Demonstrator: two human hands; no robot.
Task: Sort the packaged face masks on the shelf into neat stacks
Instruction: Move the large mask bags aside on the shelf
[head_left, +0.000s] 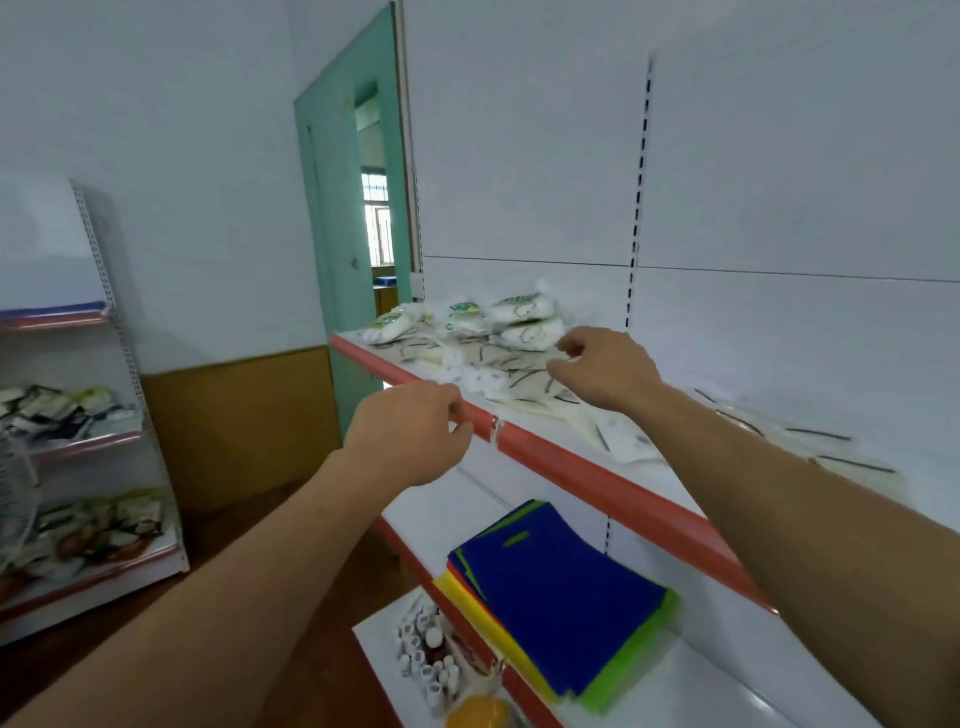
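Packaged face masks (498, 364) lie scattered in clear wrappers along the top shelf (582, 467), which has a red front edge. At the far left end sit several white packs with green print (519, 312), loosely piled. My right hand (608, 366) hovers over the loose masks with fingers curled and apart, holding nothing. My left hand (410, 431) is at the shelf's red edge, fingers bent, also holding nothing. More flat mask packets (831, 447) spread to the right behind my right forearm.
On the shelf below lies a stack of blue, yellow and green bags (561, 587). Small white bottles (426, 654) stand lower down. A second shelving unit (88, 467) with packets stands at the left. A green door (353, 218) is behind.
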